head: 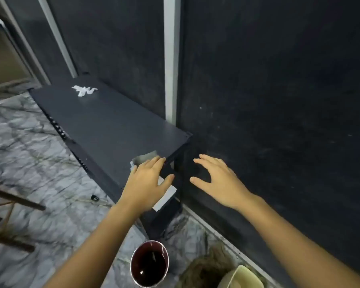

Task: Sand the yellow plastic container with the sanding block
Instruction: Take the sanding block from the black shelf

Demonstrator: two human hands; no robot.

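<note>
Left hand (147,181) lies flat, fingers straight, on what may be the sanding block (147,157), gripping nothing. Right hand (218,179) hovers beside it, spread and empty. Yellow container (240,277) sits well below both. Risk: an unpinched block slides off the shelf edge (175,151).

A home interior under refurbishment: grey marble-patterned floor tiles (29,142), dark painted wall panels (279,80), a dark shelf board (112,121) and an open paint can (149,263)

Both forearms bare, left hand (147,181) and right hand (218,180) ungloved.
</note>
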